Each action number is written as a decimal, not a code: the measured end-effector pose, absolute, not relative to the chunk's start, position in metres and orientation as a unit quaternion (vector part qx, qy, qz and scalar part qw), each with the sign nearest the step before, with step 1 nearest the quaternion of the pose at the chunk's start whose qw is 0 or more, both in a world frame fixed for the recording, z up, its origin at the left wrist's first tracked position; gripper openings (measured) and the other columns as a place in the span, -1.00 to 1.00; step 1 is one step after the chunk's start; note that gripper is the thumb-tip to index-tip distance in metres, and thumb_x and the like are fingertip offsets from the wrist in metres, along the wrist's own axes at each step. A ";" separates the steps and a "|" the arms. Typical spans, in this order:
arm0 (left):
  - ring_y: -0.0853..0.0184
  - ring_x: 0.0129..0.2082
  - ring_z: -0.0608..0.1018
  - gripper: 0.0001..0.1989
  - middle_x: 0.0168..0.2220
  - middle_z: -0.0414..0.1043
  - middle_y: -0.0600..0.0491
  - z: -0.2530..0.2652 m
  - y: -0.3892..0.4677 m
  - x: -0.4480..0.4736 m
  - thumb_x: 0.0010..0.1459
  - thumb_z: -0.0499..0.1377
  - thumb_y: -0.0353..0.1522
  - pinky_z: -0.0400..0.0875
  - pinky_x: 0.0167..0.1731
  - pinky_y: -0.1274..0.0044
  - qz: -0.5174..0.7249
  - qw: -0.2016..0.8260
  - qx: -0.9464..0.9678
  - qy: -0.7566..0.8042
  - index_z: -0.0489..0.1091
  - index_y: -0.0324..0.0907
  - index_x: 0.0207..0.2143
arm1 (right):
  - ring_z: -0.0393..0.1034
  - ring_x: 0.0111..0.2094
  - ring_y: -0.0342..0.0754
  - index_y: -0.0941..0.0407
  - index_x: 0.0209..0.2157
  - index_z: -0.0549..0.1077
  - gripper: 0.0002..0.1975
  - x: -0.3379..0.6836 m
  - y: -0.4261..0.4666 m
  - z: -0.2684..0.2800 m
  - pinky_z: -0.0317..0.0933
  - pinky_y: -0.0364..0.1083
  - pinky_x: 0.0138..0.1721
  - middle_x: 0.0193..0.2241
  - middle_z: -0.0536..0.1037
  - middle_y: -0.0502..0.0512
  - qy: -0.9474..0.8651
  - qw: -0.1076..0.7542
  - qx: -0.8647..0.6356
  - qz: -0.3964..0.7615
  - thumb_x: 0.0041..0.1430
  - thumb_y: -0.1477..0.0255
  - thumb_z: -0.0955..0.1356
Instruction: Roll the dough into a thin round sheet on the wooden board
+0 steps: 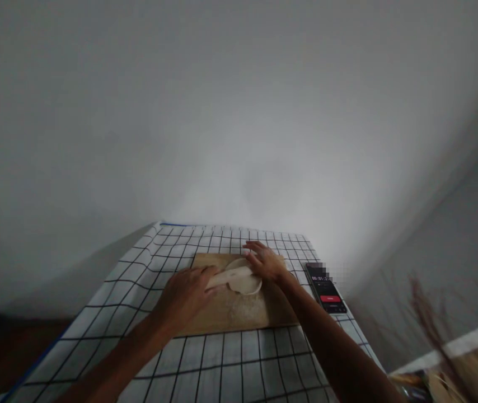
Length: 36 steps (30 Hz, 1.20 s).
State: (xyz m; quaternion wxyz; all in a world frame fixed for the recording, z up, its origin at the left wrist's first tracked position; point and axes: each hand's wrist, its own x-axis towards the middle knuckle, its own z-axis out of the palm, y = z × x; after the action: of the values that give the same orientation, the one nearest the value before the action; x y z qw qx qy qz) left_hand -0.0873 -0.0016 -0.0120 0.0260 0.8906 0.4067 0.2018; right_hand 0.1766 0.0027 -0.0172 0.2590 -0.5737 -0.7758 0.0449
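Note:
A pale rolling pin [233, 275] lies at a slight slant across a thin, flattened sheet of dough [247, 286] on a wooden board [218, 314]. My left hand [188, 288] is closed over the pin's left end. At the other end, my right hand [267, 264] rests with its fingers stretched out and apart; the end of the pin under it is hidden. Part of the dough shows beyond the pin, and a rounded lobe of it shows on the near side. Loose flour [243, 311] dusts the board in front of the dough.
The board lies on a table with a white, black-checked cloth [205, 369]. To the right, a phone [326, 288] shows a running timer and a red button. A pale wall [230, 140] stands behind the table. Blurred dry stems [426, 313] rise at the lower right.

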 end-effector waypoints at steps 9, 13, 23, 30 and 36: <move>0.29 -0.24 0.59 -0.55 -0.01 0.52 0.05 0.041 0.032 -0.048 0.30 0.07 -0.14 0.45 -0.25 0.46 0.386 0.138 0.819 0.402 0.28 0.00 0.20 | 0.33 -0.47 -0.07 0.10 -0.36 0.44 -0.74 0.205 -0.020 -0.022 0.07 -0.14 -0.40 -0.51 0.48 0.01 -0.624 0.417 -0.661 -0.013 0.28 0.21 0.29; 0.13 0.00 0.54 -0.65 0.01 0.51 -0.08 -0.006 0.032 -0.027 0.28 0.07 -0.14 0.39 -0.01 0.33 0.262 0.126 0.872 0.394 0.45 -0.09 -0.02 | 0.27 -0.51 -0.11 0.11 -0.37 0.43 -0.66 0.209 -0.021 -0.034 0.03 -0.16 -0.48 -0.55 0.43 -0.03 -0.591 0.497 -0.628 0.099 0.28 0.13 0.28; 0.20 0.03 0.56 -0.64 0.04 0.53 0.01 -0.035 0.005 -0.011 0.18 0.18 -0.32 0.49 -0.02 0.36 0.340 0.313 0.830 0.311 0.38 -0.05 0.04 | 0.19 -0.53 -0.14 0.11 -0.44 0.40 -0.63 0.198 -0.026 -0.038 0.01 -0.16 -0.50 -0.58 0.36 -0.05 -0.593 0.491 -0.622 0.145 0.23 0.10 0.33; 0.18 0.19 0.46 -0.60 0.18 0.45 0.05 -0.013 -0.002 -0.032 0.36 0.03 -0.21 0.33 0.24 0.31 0.394 0.260 0.842 0.263 0.42 -0.06 0.16 | 0.15 -0.53 -0.15 0.12 -0.45 0.37 -0.58 0.204 -0.024 -0.039 0.05 -0.16 -0.51 -0.57 0.29 -0.07 -0.534 0.542 -0.617 0.201 0.17 0.03 0.35; 0.23 0.40 0.12 -0.49 0.41 0.04 0.16 -0.033 0.000 -0.033 0.42 -0.06 -0.24 0.01 0.39 0.24 0.194 0.181 0.946 0.186 0.06 0.09 0.38 | 0.08 -0.63 -0.19 0.07 -0.47 0.26 -0.53 0.213 -0.020 -0.042 -0.04 -0.18 -0.62 -0.64 0.23 -0.12 -0.485 0.580 -0.603 0.256 0.15 -0.04 0.35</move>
State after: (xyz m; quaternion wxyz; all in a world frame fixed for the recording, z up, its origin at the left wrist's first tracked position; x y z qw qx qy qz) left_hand -0.0329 -0.0004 -0.0330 0.1813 0.9460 0.1860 0.1939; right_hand 0.2128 -0.0200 -0.0422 0.5795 -0.6026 -0.4851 0.2563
